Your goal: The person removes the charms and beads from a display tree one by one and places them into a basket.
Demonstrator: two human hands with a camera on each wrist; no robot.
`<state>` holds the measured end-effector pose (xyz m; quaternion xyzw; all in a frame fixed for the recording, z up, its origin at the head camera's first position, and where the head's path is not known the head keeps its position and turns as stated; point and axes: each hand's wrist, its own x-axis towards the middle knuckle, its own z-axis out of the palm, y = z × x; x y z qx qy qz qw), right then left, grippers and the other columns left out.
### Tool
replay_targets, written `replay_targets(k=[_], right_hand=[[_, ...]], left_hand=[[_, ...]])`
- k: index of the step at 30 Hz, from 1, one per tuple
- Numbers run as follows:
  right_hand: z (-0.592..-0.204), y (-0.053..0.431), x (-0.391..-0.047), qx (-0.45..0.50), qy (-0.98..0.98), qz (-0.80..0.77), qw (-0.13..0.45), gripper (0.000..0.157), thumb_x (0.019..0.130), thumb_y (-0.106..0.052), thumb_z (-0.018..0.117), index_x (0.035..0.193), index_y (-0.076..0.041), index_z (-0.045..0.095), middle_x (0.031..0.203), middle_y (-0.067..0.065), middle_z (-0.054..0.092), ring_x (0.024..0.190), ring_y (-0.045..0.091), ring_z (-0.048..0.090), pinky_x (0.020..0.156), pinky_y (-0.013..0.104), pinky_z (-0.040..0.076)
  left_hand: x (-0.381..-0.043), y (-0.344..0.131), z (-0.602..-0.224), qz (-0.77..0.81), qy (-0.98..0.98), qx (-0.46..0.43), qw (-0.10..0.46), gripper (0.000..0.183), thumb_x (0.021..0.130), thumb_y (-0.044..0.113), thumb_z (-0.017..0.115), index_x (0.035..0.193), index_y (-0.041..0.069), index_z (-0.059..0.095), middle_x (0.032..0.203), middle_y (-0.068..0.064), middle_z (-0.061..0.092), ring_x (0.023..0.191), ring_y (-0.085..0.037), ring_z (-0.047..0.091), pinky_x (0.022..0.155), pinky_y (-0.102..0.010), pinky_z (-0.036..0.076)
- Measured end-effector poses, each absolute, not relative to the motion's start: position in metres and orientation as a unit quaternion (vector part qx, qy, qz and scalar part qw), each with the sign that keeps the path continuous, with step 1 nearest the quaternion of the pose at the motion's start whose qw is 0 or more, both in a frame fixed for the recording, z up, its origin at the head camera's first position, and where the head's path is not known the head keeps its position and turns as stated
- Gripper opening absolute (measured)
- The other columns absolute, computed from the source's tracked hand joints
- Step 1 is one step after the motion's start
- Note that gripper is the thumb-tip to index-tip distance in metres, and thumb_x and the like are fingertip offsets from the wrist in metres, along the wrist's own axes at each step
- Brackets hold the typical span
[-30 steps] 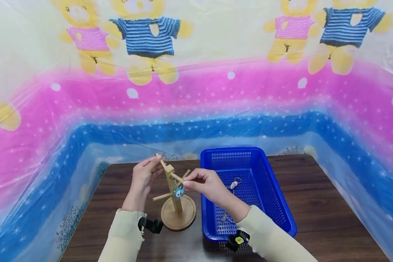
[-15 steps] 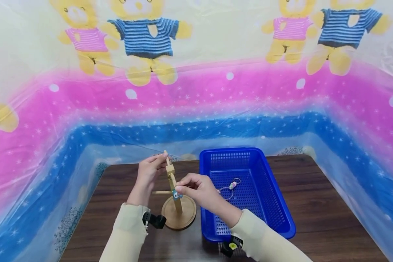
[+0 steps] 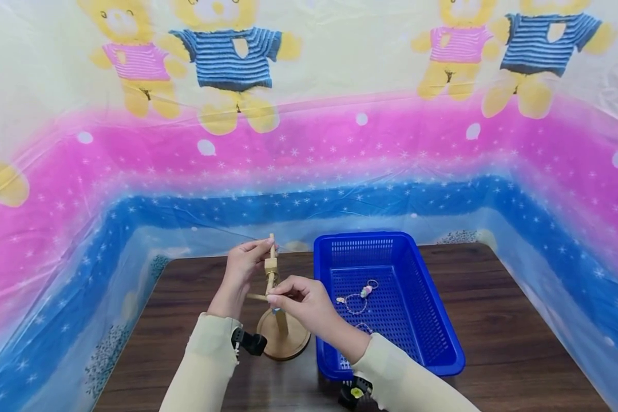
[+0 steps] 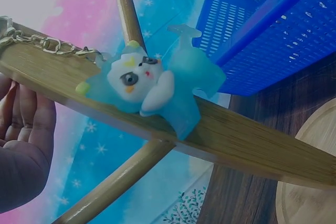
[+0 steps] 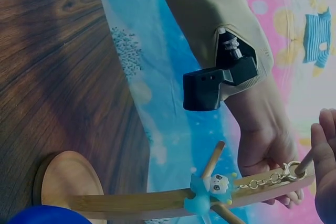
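Observation:
A wooden peg stand with a round base [image 3: 283, 339] stands on the table, pegs sticking out from its post [image 4: 247, 135]. My left hand [image 3: 244, 266] pinches the upper peg on the far side between thumb and fingers. My right hand [image 3: 304, 300] holds the tip of the upper near peg with thumb and forefinger. From that near peg a keychain hangs by its ring [image 5: 292, 171] and metal chain [image 4: 47, 44]. Its blue charm, a small white-faced animal figure [image 4: 136, 80], lies against the post; the right hand mostly hides it in the head view.
Right of the stand is a blue plastic basket [image 3: 440, 320]. Inside lie a beaded bracelet [image 3: 356, 312] and a keyring with a pastel charm [image 3: 367, 291], with another bracelet partly behind the right arm. A printed curtain [image 3: 309, 200] surrounds the dark wooden table [image 3: 515, 320].
The stand's upper pegs have turned, the near peg swinging left toward me and the far one right. Both hands moved with them, the right hand left and down, the left hand right.

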<state>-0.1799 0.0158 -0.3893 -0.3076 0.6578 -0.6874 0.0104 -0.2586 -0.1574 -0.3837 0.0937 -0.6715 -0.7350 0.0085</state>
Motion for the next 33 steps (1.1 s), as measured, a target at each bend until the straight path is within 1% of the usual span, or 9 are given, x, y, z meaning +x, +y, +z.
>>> replay_targets(k=[6,9,12,14,17,21,25,30,33], right_hand=[[-0.39,0.014,-0.178,-0.307,0.664,-0.682,0.002,0.011,0.095,0.003,0.067,0.097,0.013,0.068,0.094,0.037,0.069,0.076,-0.01,0.065,0.07,0.029,0.066],[-0.389,0.013,-0.177,-0.304,0.668,-0.679,0.004,0.01,0.095,0.002,0.067,0.097,0.011,0.069,0.095,0.036,0.07,0.076,-0.009,0.066,0.07,0.027,0.065],[-0.39,0.014,-0.176,-0.302,0.672,-0.676,0.004,0.011,0.096,0.0,0.067,0.098,0.01,0.069,0.097,0.034,0.071,0.077,-0.008,0.067,0.072,0.031,0.067],[-0.39,0.015,-0.176,-0.3,0.673,-0.676,0.003,0.011,0.096,0.0,0.067,0.098,0.01,0.069,0.097,0.034,0.071,0.078,-0.009,0.067,0.072,0.034,0.067],[-0.39,0.015,-0.176,-0.3,0.674,-0.675,0.003,0.01,0.095,0.0,0.067,0.099,0.01,0.069,0.097,0.034,0.072,0.077,-0.01,0.067,0.072,0.035,0.067],[-0.39,0.014,-0.176,-0.306,0.671,-0.675,0.002,0.01,0.096,0.0,0.067,0.098,0.01,0.069,0.097,0.034,0.071,0.078,-0.009,0.067,0.071,0.029,0.067],[-0.39,0.014,-0.177,-0.306,0.67,-0.677,-0.001,0.01,0.096,0.001,0.067,0.098,0.01,0.069,0.096,0.034,0.071,0.078,-0.009,0.067,0.07,0.021,0.064],[-0.389,0.013,-0.176,-0.303,0.67,-0.678,-0.004,0.01,0.095,0.002,0.067,0.098,0.011,0.069,0.098,0.034,0.072,0.077,-0.01,0.067,0.07,0.019,0.064],[-0.388,0.012,-0.176,-0.305,0.668,-0.678,-0.006,0.01,0.095,0.002,0.067,0.098,0.011,0.069,0.098,0.034,0.072,0.078,-0.011,0.067,0.071,0.02,0.064]], left_hand=[[-0.258,-0.159,-0.384,-0.724,-0.684,0.093,0.001,0.017,0.097,0.026,0.072,0.093,0.012,0.081,0.077,0.011,0.077,0.076,-0.004,0.07,0.075,-0.02,0.06],[-0.258,-0.161,-0.384,-0.707,-0.703,0.081,-0.011,0.026,0.098,0.03,0.071,0.107,0.006,0.078,0.085,0.01,0.078,0.083,-0.004,0.071,0.086,-0.023,0.06],[-0.257,-0.165,-0.384,-0.679,-0.731,0.061,-0.024,0.041,0.1,0.035,0.068,0.121,0.001,0.072,0.099,0.004,0.079,0.089,-0.004,0.07,0.098,-0.033,0.061],[-0.255,-0.17,-0.385,-0.666,-0.744,0.045,-0.028,0.047,0.101,0.037,0.065,0.127,-0.002,0.067,0.11,-0.004,0.078,0.092,-0.004,0.07,0.104,-0.037,0.06],[-0.25,-0.181,-0.388,-0.659,-0.751,0.031,-0.02,0.05,0.103,0.035,0.063,0.132,-0.005,0.063,0.119,-0.011,0.076,0.092,-0.002,0.071,0.102,-0.032,0.061],[-0.238,-0.196,-0.396,-0.686,-0.727,0.039,0.003,0.045,0.104,0.025,0.062,0.134,-0.008,0.059,0.109,-0.002,0.079,0.091,0.001,0.073,0.094,-0.021,0.062],[-0.224,-0.206,-0.407,-0.712,-0.699,0.063,0.012,0.047,0.104,0.022,0.062,0.138,-0.01,0.055,0.099,0.013,0.077,0.092,0.004,0.073,0.094,-0.019,0.061],[-0.208,-0.207,-0.424,-0.754,-0.651,0.089,0.02,0.048,0.105,0.02,0.06,0.142,-0.009,0.05,0.095,0.017,0.076,0.093,0.004,0.072,0.094,-0.016,0.06],[-0.2,-0.204,-0.434,-0.782,-0.615,0.092,0.031,0.035,0.105,0.015,0.059,0.136,-0.002,0.058,0.092,0.018,0.076,0.093,0.003,0.073,0.09,-0.014,0.06]])
